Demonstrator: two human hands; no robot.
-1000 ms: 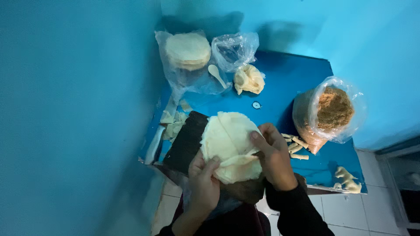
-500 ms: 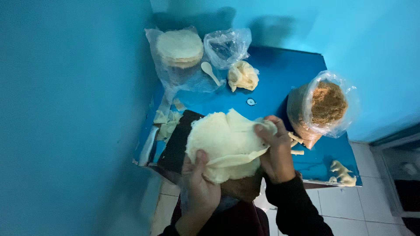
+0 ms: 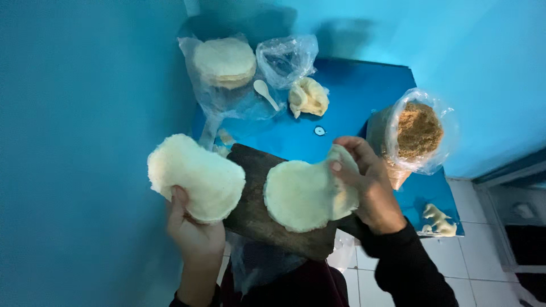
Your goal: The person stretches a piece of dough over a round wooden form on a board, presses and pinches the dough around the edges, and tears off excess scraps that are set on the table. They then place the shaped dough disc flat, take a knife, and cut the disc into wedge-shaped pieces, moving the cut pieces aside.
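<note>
Here, seen from above, a person holds two pale round dough sheets over a dark wooden board (image 3: 267,199), which serves as the landmark. The left hand (image 3: 196,230) sits just off the board's left edge, fingers closed under a stack of thin rounds (image 3: 195,177), thumb pressed on top — the stack hangs clear of the board. The right hand (image 3: 367,187) is at the board's right end, pinching the right rim of a single round (image 3: 301,196) that lies flat on the wood; this hand is the nearer to it, and the round spreads leftward from the fingers.

Beyond the board, on the blue table (image 3: 364,96), lie a bagged pile of rounds (image 3: 224,61), a crumpled clear bag (image 3: 286,57), a white spoon (image 3: 265,94) and a dough lump (image 3: 309,96). To the board's right stands an open bag of brown crumbly filling (image 3: 418,131) — nothing lies between the two hands.
</note>
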